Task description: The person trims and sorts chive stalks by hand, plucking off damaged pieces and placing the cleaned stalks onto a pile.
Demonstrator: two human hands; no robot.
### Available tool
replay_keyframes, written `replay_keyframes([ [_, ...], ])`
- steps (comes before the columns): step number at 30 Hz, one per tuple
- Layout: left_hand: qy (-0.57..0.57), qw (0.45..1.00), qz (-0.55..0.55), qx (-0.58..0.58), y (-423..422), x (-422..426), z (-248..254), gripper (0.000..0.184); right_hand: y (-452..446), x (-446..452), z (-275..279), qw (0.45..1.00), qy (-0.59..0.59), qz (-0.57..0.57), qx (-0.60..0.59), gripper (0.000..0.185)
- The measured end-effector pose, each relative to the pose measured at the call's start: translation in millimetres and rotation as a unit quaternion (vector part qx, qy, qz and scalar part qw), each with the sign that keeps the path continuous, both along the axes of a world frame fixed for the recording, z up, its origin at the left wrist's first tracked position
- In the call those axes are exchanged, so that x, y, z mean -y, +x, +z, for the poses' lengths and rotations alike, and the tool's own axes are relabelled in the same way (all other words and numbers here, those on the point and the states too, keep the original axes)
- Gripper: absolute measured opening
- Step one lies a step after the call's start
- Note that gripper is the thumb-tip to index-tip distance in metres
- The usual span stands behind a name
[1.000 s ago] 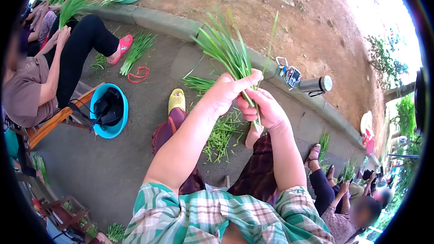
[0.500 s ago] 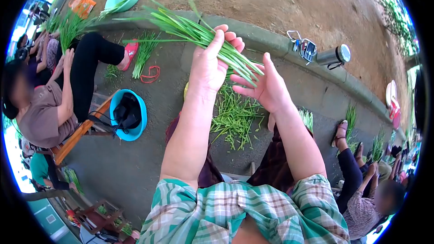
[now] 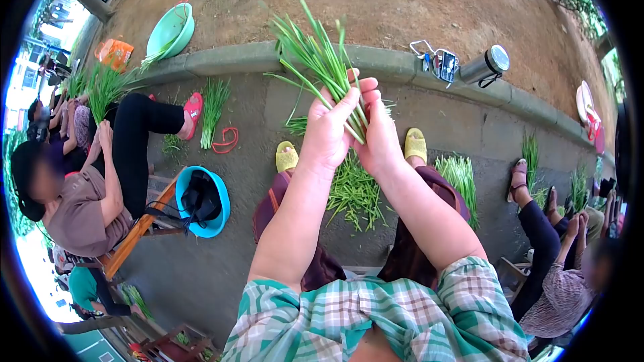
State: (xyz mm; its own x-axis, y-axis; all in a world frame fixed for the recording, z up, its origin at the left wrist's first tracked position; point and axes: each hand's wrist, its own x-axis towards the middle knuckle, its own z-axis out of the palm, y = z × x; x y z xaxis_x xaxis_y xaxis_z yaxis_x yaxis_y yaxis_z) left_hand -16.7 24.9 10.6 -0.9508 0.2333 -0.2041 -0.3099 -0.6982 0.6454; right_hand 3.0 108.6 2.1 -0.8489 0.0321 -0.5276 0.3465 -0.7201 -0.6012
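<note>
The person's 2 hands hold 1 bunch of green stalks [image 3: 315, 50] in front of them, leafy tips pointing away. The left hand [image 3: 330, 124] is closed around the bunch, thumb across the stalks. The right hand [image 3: 377, 131] touches the lower ends; I cannot tell whether its fingers close on them. Below lies 1 heap of short green pieces [image 3: 355, 194], too many to count. 2 yellow slippers [image 3: 286, 157] are on the person's feet, and 1 bundle of pale-ended stalks [image 3: 459, 181] lies beside the right leg. To the left are 1 bright blue basin [image 3: 225, 191] with black material inside, 1 red loop [image 3: 228, 139] and 1 long green bundle [image 3: 212, 110]. 1 metal flask [image 3: 479, 68] lies on the curb [image 3: 389, 64]; near its far left end are 1 pale green basin [image 3: 185, 27] and 1 orange bag [image 3: 115, 55].
</note>
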Motion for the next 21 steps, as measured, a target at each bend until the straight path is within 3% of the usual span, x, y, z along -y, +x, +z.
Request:
replay_keyframes([
  [2,-0.028,1.0,-0.003,-0.008,0,5,-1,0.028,-3,-1,-22,1.0,0.001,-0.003,-0.009,0.038],
  [5,-0.006,0.999,-0.008,-0.047,-4,16,-10,0.031,-2,-8,-9,0.999,-0.018,0.02,-0.027,0.035],
  [7,-0.012,0.999,-0.008,-0.046,-3,20,-4,0.031,-5,-17,2,0.993,0.07,0.087,-0.037,0.041],
  [9,-0.026,0.997,-0.049,-0.049,-3,25,-4,0.031,-11,-23,-4,0.996,0.025,0.064,-0.056,0.037],
  [11,-0.037,0.996,-0.056,-0.051,1,24,-3,0.031,-12,-26,4,0.993,0.083,0.025,-0.083,0.029],
  [13,-0.123,0.99,-0.047,-0.044,4,23,-1,0.032,-16,-28,7,0.99,0.086,-0.011,-0.109,0.023],
  [16,-0.204,0.976,-0.044,-0.06,6,18,3,0.032,-22,-37,12,0.95,0.231,-0.062,-0.202,0.019],
  [21,-0.256,0.961,-0.064,-0.086,7,16,2,0.03,-20,-39,17,0.938,0.261,-0.016,-0.226,0.017],
])
